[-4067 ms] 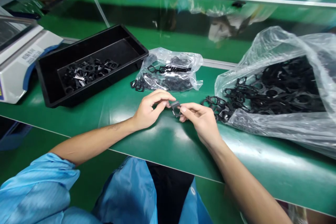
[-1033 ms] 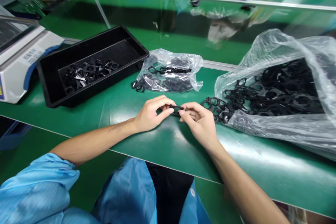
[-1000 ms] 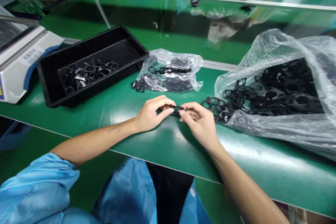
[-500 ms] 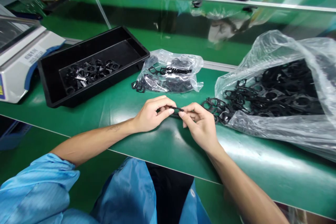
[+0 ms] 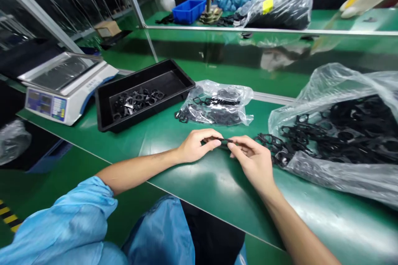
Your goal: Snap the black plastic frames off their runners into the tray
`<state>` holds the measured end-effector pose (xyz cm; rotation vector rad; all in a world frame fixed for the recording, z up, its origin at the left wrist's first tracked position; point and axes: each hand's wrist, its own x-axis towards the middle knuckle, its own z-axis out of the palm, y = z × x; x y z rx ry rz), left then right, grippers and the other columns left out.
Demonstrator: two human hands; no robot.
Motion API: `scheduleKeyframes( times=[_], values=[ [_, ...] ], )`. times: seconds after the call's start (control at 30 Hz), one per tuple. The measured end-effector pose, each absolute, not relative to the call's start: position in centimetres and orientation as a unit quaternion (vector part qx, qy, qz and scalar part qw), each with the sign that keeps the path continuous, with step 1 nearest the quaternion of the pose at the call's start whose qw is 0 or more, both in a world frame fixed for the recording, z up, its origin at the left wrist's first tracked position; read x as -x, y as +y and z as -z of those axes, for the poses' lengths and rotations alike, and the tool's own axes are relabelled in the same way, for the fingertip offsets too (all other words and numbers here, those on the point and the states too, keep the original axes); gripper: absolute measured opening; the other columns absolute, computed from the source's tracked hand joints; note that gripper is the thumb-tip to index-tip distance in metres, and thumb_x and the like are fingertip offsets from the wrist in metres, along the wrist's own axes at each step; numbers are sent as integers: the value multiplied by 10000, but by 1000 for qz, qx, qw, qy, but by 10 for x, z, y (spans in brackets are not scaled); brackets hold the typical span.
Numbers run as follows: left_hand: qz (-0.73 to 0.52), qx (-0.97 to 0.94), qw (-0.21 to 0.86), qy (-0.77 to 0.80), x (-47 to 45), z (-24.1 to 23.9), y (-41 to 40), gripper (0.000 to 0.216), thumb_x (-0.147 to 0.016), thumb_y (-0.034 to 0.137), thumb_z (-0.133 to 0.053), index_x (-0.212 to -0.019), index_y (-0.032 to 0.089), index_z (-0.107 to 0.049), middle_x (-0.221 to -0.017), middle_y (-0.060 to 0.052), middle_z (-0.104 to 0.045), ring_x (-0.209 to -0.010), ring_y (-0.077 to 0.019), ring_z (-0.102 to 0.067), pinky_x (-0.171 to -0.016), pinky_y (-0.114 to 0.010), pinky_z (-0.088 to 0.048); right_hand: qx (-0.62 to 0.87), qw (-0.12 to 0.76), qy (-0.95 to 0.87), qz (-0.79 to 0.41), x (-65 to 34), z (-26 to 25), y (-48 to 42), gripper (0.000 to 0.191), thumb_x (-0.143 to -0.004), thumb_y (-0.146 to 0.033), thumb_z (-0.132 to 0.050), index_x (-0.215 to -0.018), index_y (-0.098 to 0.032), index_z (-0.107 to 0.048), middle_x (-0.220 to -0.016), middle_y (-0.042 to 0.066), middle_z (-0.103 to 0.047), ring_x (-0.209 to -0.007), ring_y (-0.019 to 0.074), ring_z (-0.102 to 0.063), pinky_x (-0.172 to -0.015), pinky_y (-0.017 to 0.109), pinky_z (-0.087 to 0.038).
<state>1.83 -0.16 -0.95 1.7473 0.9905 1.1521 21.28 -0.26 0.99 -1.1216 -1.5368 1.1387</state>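
My left hand (image 5: 197, 145) and my right hand (image 5: 251, 158) meet over the green table (image 5: 199, 178) and both pinch one small black plastic part (image 5: 224, 141) between fingertips. The part is thin and mostly hidden by my fingers. To the right of my right hand, a large clear bag (image 5: 338, 128) spills black plastic frames (image 5: 270, 143) onto the table. A smaller clear bag (image 5: 217, 102) of the same parts lies just beyond my hands.
A black tray (image 5: 105, 109) with several loose black parts stands at the left, with a white weighing scale (image 5: 62, 85) further left. A glass partition (image 5: 248, 45) runs behind the bags. Beyond it another person in blue works near a blue bin (image 5: 188, 10).
My head has lifted, so the view shows more of the scale and the far bench. Since four seconds ago the part has turned from upright to flat; both hands still pinch it.
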Motion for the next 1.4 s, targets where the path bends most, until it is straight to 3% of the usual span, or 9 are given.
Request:
scheduleKeyframes(
  times=[0.13, 0.23, 0.37, 0.53, 0.73, 0.9, 1.03, 1.2, 1.4],
  values=[
    [-421, -654, 495, 388, -17, 7, 6, 456, -955, 563, -536, -910, 132, -679, -751, -51, -703, -631, -121, -661, -667, -256, -538, 438, 455, -664, -401, -214, -11, -4, 251, -869, -437, -694, -857, -192, -749, -806, 44, -682, -582, 136, -602, -573, 287, -536],
    [-409, -657, 502, 386, -10, 0, 8, 433, -914, 560, -608, -904, 132, -673, -782, -62, -717, -646, -128, -680, -664, -263, -552, 426, 453, -683, -383, -214, -12, -6, 209, -877, -389, -687, -951, -208, -760, -874, 53, -705, -635, 146, -636, -641, 302, -566],
    [-453, -721, 336, 404, 9, -16, 0, 312, -871, 434, -719, -988, 148, -687, -906, -71, -729, -751, -139, -689, -750, -290, -570, 419, 444, -679, -408, -213, -12, -7, 381, -864, -358, -689, -1214, -207, -681, -999, 72, -720, -615, 134, -637, -649, 319, -582],
    [-456, -787, 96, 404, 36, -34, -12, 267, -855, 326, -753, -1062, 168, -690, -987, -80, -734, -818, -153, -676, -820, -323, -561, 429, 416, -697, -396, -212, -9, -7, 289, -886, -322, -633, -1124, -176, -709, -963, 84, -727, -617, 142, -645, -638, 311, -558],
    [-429, -757, -7, 492, 82, -50, -10, 238, -885, 355, -698, -1038, 173, -696, -941, -60, -733, -849, -172, -683, -865, -336, -554, 419, 395, -731, -366, -211, -9, -7, 193, -903, -308, -597, -889, -179, -739, -875, 73, -732, -617, 156, -644, -627, 308, -530],
    [-358, -668, -66, 650, 155, -64, 10, 200, -881, 333, -641, -983, 171, -702, -964, -79, -750, -877, -227, -702, -897, -402, -555, 419, 430, -724, -339, -212, -11, -8, 206, -909, -290, -574, -823, -183, -728, -799, 61, -728, -618, 163, -633, -627, 303, -518],
    [-326, -695, -136, 627, 161, -60, 12, 196, -903, 351, -614, -950, 180, -697, -1109, -119, -731, -1091, -286, -663, -1030, -475, -495, 420, 434, -725, -330, -212, -12, -8, 201, -896, -278, -572, -809, -185, -727, -786, 57, -731, -605, 160, -624, -626, 299, -517],
    [-272, -804, -63, 525, 106, -24, 10, 217, -957, 350, -561, -1061, 200, -679, -1117, -97, -715, -1084, -250, -653, -1023, -435, -511, 431, 419, -735, -314, -215, -11, -4, 208, -889, -281, -559, -819, -196, -736, -780, 56, -737, -617, 165, -625, -642, 301, -530],
    [-210, -804, -6, 556, 75, 5, 17, 260, -932, 314, -591, -1154, 194, -650, -1174, -123, -679, -1117, -291, -628, -1005, -487, -518, 469, 413, -731, -273, -223, -6, 4, 205, -887, -242, -549, -797, -197, -728, -772, 49, -727, -619, 161, -620, -634, 284, -508]
  ],
)
